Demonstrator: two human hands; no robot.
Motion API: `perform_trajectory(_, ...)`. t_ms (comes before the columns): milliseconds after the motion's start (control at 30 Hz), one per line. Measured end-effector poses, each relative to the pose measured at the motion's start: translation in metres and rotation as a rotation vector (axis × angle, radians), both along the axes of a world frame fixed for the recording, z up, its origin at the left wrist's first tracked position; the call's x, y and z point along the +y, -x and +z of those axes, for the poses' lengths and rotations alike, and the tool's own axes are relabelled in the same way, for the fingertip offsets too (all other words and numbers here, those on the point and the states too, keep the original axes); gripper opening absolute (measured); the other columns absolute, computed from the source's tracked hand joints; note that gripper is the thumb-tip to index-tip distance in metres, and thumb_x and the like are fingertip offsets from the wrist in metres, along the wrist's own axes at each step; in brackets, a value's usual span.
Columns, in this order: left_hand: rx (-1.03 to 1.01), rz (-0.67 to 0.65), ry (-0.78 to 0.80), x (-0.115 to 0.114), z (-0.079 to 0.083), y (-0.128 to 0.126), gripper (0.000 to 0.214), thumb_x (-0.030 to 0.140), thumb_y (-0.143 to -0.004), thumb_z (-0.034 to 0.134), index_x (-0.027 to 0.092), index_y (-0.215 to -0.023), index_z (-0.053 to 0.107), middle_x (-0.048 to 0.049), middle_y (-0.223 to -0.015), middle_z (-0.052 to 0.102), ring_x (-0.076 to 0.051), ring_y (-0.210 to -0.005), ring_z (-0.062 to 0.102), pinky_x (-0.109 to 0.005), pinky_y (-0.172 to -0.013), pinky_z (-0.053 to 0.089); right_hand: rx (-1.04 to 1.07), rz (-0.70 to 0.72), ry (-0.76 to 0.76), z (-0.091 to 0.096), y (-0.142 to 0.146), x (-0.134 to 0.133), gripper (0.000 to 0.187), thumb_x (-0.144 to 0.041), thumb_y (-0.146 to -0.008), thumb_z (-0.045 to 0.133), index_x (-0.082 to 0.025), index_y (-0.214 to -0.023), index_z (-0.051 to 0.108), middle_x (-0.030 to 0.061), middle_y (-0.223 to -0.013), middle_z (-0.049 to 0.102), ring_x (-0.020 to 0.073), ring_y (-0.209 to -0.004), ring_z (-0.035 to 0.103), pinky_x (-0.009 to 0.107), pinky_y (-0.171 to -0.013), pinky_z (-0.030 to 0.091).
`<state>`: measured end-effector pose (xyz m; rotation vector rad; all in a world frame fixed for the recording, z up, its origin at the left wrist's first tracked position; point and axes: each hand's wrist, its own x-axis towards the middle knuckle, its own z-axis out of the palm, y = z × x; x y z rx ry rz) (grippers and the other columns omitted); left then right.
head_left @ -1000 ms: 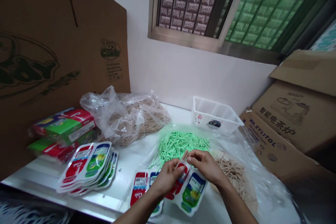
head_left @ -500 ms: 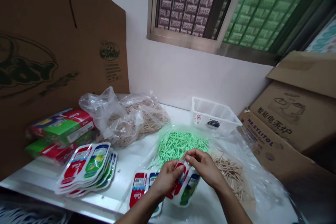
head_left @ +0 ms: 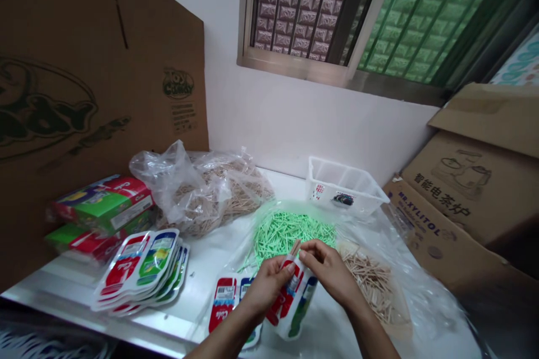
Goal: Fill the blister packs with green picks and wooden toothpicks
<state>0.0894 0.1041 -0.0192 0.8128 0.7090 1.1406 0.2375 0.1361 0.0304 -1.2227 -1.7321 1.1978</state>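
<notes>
Partly hiding the held packet behind the left hand, the nearby packet behind the left forearm; cutting off the big carton at the left edge; blurring its small print.

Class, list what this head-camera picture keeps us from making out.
In the head view:
- Lying cola packet: partly hidden by the left hand.
- Toy Candy carton: large lettering cut off by left edge; fine print too small.
- Pale sticks: lower ends hidden at held packet.
</notes>
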Motion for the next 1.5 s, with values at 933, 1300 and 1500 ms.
perform_trajectory(933,0.028,-0.024,-0.008,-0.005,0.004,0.002,0.038,0.047,-0.07,0.067,0.01,-0.076,0.064,-0.0038,-0.06,0.062,-0.013,-0.056,0.056,-0.022,-0.057,0.042,0.236,0.009,0.074,-0.005,0.007,-0.001,0.031,-0.046,-0.075,0.063,-0.016,-0.085,0.062,0.0043,-0.078,0.067,0.0177,-0.07,0.06,0.028,-0.064,0.046)
perform_trajectory(1300,0.034,0.039,-0.007,-0.004,0.01,0.002,0.04,0.05,-0.069,0.066,0.011,-0.075,0.064,-0.0029,-0.058,0.061,-0.013,-0.053,0.055,-0.022,-0.054,0.041,0.111,0.006,0.054,0.001,-0.003,-0.006,0.037,-0.051,-0.077,0.057,-0.016,-0.088,0.065,0.0052,-0.082,0.067,0.0197,-0.077,0.06,0.029,-0.07,0.045)
perform_trajectory(1500,0.038,0.057,0.01,-0.002,0.005,0.001,0.039,0.049,-0.068,0.067,0.011,-0.076,0.064,-0.0029,-0.061,0.061,-0.013,-0.054,0.055,-0.023,-0.055,0.041,0.086,-0.016,0.018,-0.003,0.0,-0.007,0.033,-0.048,-0.078,0.056,-0.016,-0.074,0.062,-0.0005,-0.065,0.059,0.014,-0.062,0.052,0.024,-0.057,0.04)
